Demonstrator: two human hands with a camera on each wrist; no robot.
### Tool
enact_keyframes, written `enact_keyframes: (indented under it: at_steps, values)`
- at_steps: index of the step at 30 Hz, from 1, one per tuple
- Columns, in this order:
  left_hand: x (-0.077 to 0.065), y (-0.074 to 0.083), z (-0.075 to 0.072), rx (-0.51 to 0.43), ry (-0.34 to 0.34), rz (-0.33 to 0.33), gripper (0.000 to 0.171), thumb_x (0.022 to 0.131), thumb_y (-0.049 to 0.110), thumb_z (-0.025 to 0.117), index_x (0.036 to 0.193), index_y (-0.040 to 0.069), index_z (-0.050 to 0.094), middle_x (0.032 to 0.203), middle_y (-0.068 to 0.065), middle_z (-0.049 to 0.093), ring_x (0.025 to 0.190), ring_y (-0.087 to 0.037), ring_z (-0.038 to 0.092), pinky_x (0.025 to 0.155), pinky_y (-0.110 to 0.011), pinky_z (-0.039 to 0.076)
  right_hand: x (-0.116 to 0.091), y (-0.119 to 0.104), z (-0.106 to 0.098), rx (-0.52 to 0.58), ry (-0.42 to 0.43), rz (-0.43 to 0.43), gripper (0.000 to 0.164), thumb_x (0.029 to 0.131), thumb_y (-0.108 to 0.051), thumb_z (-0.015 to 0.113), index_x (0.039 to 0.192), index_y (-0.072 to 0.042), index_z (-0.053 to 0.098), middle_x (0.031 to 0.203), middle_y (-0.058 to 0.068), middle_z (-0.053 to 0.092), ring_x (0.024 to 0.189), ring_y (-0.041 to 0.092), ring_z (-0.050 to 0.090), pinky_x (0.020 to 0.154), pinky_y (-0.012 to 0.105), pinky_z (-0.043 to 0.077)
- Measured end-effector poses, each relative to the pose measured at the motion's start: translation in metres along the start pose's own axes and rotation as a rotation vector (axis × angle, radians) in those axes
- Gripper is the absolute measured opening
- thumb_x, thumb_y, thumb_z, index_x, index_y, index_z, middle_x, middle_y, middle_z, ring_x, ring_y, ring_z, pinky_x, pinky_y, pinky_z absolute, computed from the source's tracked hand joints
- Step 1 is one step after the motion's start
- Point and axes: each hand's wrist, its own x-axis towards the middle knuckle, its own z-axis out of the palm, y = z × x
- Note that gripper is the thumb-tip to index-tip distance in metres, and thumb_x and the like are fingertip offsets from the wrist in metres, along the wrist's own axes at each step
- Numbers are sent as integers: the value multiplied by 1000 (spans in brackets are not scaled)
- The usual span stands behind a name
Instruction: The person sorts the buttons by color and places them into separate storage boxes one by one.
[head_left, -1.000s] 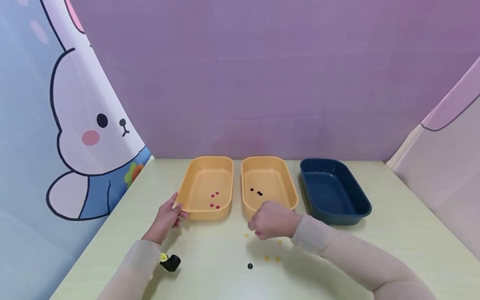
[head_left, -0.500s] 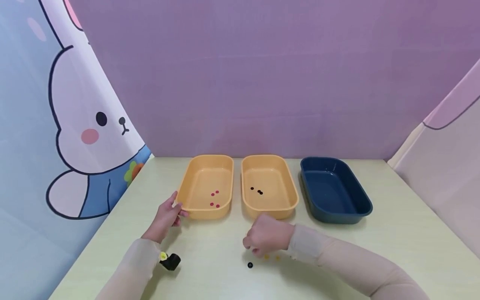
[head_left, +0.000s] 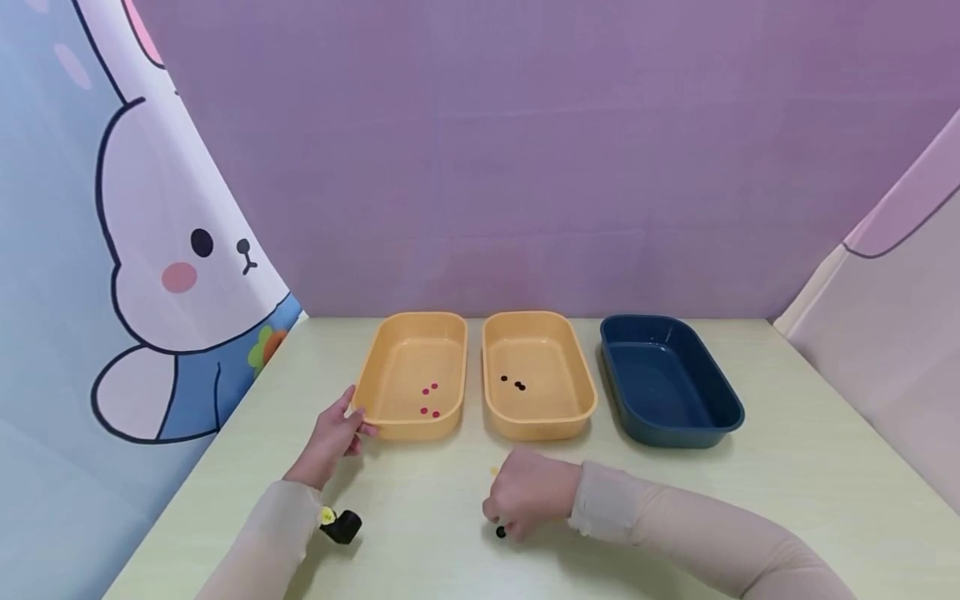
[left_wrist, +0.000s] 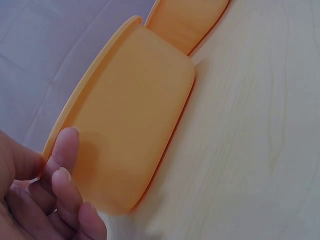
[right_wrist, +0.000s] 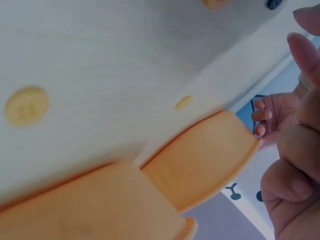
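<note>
Left fingers [left_wrist: 65, 147] on leftmost tray [left_wrist: 132, 115], long axis toward backdrop [head_left: 525, 167].

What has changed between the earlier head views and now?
The right hand moved from the front of the middle orange tray toward the camera and slightly left, to the loose black button. Nothing was visibly picked up or released. The left hand still grips the left orange tray; the pink buttons inside it stayed put.

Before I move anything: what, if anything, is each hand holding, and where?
Left hand: the left yellow tray, by the rim at its near-left corner. Right hand: nothing visibly held; it's close to the black button.
</note>
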Motion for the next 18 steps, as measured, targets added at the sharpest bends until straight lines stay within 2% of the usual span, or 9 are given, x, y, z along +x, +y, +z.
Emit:
enact_keyframes:
  at_steps: [8,18]
  values:
    - [0,-3,1,-15,-5,6,60,104,13,37,154,7,5,65,5,62,48,-9,43,49,-23,39,1,-3,10,-80,40,-43,25,67,-23,73,59,-26,49,51,-15,32,45,2,20,42,18,22]
    - [1,-3,4,-26,2,-1,59,104,12,38,154,7,6,65,4,62,47,-9,42,49,-23,39,3,-5,17,-141,56,-63,27,67,-26,73,56,-26,49,50,-15,34,44,1,23,42,18,24]
